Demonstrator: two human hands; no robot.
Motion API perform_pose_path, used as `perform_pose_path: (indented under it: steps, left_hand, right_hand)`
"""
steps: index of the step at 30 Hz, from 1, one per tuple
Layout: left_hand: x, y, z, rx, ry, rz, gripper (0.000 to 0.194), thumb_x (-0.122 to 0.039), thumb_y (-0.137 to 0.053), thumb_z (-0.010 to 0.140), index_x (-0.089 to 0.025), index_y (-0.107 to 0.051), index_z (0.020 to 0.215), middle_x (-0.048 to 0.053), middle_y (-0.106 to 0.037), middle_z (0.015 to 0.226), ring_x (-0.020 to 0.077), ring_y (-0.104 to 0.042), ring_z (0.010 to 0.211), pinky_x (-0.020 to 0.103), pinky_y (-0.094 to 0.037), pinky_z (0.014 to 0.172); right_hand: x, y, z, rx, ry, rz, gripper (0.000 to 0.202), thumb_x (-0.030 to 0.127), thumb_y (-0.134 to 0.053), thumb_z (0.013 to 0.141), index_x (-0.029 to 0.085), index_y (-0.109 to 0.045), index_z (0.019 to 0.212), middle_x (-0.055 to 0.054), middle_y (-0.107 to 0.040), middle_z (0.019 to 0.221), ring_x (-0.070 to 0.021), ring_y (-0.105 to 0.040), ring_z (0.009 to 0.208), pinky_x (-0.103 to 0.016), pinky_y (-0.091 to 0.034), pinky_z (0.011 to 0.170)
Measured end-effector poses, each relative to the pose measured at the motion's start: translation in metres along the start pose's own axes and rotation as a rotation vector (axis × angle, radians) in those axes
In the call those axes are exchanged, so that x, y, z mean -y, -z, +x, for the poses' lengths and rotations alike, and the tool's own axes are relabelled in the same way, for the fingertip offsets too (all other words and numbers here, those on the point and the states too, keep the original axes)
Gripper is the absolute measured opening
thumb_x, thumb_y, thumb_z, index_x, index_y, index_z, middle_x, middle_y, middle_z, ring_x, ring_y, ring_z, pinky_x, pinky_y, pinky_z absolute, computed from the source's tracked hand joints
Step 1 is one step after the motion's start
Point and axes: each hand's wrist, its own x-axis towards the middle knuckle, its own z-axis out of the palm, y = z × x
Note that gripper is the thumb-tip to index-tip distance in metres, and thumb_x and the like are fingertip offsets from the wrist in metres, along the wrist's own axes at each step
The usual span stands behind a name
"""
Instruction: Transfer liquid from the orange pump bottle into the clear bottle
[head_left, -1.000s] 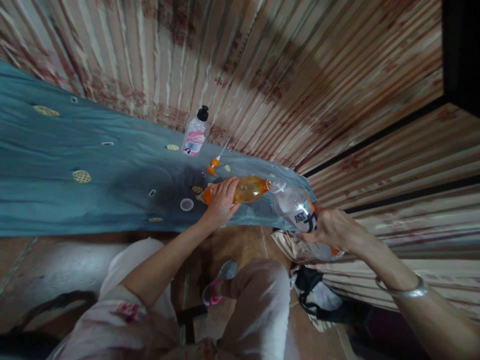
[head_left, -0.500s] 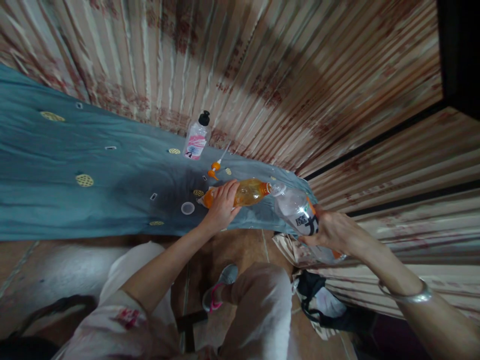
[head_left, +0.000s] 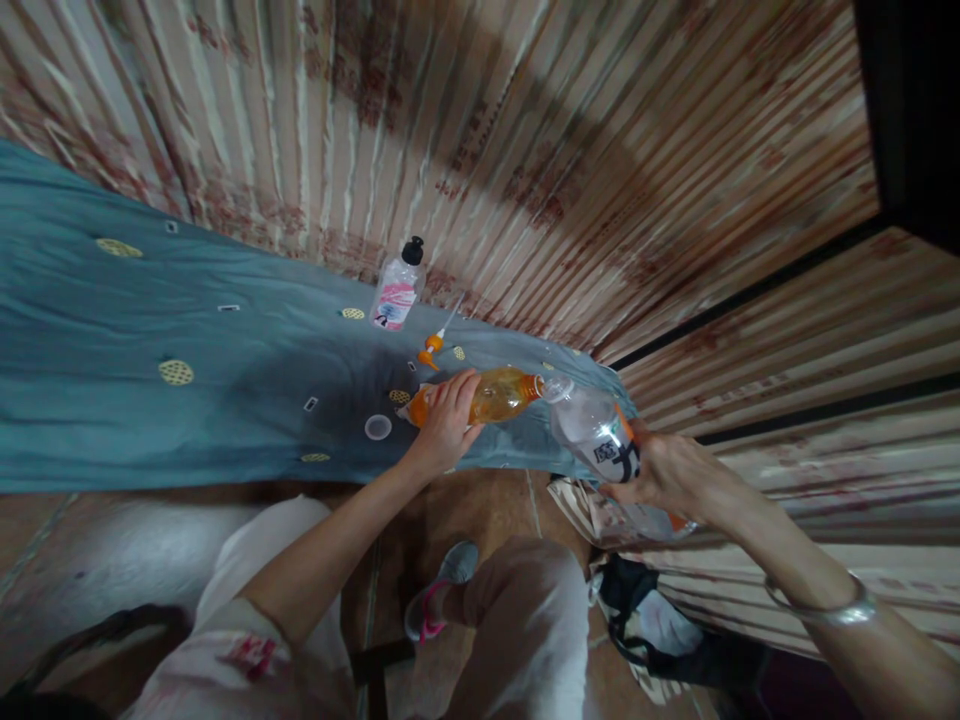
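Presently: amber bottle (head_left: 501, 397), over blue cloth (head_left: 247, 350), clamped in grip of left hand (head_left: 446, 415), neck toward three o'clock; clear bottle (head_left: 586, 425), at its four o'clock, clamped by right hand (head_left: 670, 472). Risk: mouths seemingly meeting; uneven tilt could part them, spilling any contents.
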Motion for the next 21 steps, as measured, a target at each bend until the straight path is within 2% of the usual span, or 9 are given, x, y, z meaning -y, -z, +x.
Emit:
perform_pose_path:
  steps: [6, 9, 14, 18, 21]
  left_hand:
    - [0.001, -0.001, -0.001, 0.0, -0.004, 0.008, 0.064, -0.024, -0.058, 0.082, -0.01, -0.033, 0.139, 0.02, -0.042, 0.142, 0.0324, -0.042, 0.131, 0.05, -0.034, 0.108]
    - [0.001, -0.001, -0.001, -0.002, -0.009, 0.012, 0.064, -0.023, -0.058, 0.082, -0.01, -0.032, 0.139, 0.021, -0.043, 0.142, 0.0322, -0.041, 0.131, 0.05, -0.034, 0.108]
    - [0.001, -0.002, -0.001, -0.001, -0.002, 0.018, 0.064, -0.023, -0.058, 0.082, -0.011, -0.032, 0.139, 0.02, -0.043, 0.142, 0.0319, -0.041, 0.131, 0.05, -0.034, 0.108]
    - [0.001, -0.001, -0.001, 0.01, -0.007, 0.026, 0.064, -0.024, -0.056, 0.083, -0.012, -0.03, 0.14, 0.02, -0.041, 0.143, 0.0321, -0.04, 0.132, 0.051, -0.033, 0.108]
    - [0.001, -0.001, 0.0, 0.01, -0.014, 0.024, 0.064, -0.025, -0.057, 0.083, -0.011, -0.031, 0.14, 0.021, -0.042, 0.142, 0.0326, -0.041, 0.131, 0.051, -0.034, 0.107]
  right_hand:
    - [0.001, 0.0, -0.001, -0.037, 0.002, 0.027, 0.045, 0.05, -0.059, 0.073, 0.011, -0.059, 0.093, -0.007, -0.062, 0.055, -0.025, -0.066, 0.06, -0.027, -0.027, 0.046]
    - [0.001, -0.002, 0.0, -0.021, 0.008, -0.012, 0.048, 0.051, -0.058, 0.074, 0.008, -0.06, 0.096, -0.008, -0.062, 0.055, -0.0249, -0.066, 0.058, -0.027, -0.028, 0.046]
    - [-0.001, -0.006, 0.001, -0.079, 0.01, -0.052, 0.052, 0.053, -0.059, 0.073, 0.008, -0.059, 0.099, -0.011, -0.067, 0.063, -0.0257, -0.067, 0.062, -0.027, -0.031, 0.047]
    - [0.001, 0.0, 0.0, -0.001, 0.014, -0.023, 0.045, 0.053, -0.057, 0.075, 0.01, -0.06, 0.09, -0.011, -0.065, 0.061, -0.0252, -0.067, 0.063, -0.026, -0.028, 0.046]
    - [0.003, 0.005, -0.002, 0.032, -0.014, -0.001, 0.047, 0.051, -0.059, 0.074, 0.009, -0.059, 0.094, -0.01, -0.065, 0.062, -0.0265, -0.067, 0.065, -0.027, -0.03, 0.049]
